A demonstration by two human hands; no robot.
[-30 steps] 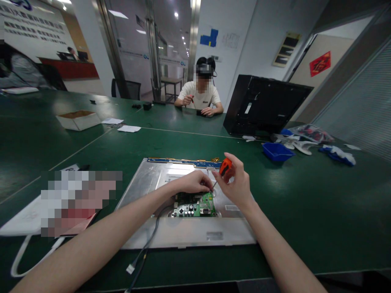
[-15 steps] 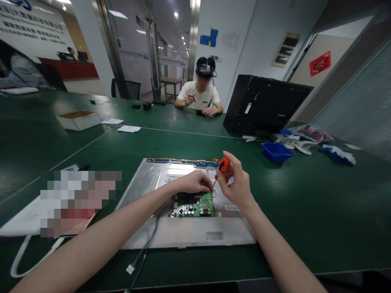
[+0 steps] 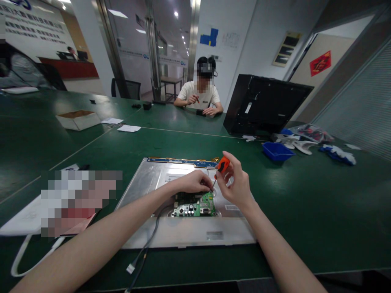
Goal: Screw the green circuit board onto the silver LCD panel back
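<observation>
A silver metal display panel [image 3: 183,232] lies flat on the green table, with a green circuit board [image 3: 197,208] on it. My right hand [image 3: 234,183] is closed on the orange and black handle of a screwdriver [image 3: 224,164]. Its thin shaft slants down to the board's upper right corner. Beside that tip, my left hand [image 3: 195,182] has its fingers pinched together at the board's upper edge; what they hold, if anything, is too small to make out. A grey cable [image 3: 154,232] runs from the board over the panel's front edge.
Behind the panel at the right stand a black monitor [image 3: 265,106] and a blue tray [image 3: 277,151], with gloves [image 3: 337,154] farther right. An open box [image 3: 78,120] is at the far left. Across the table sits a person [image 3: 200,93].
The screwdriver handle has turned slightly in my right hand. My left hand has stayed in place. The person across the table has moved a raised hand a little.
</observation>
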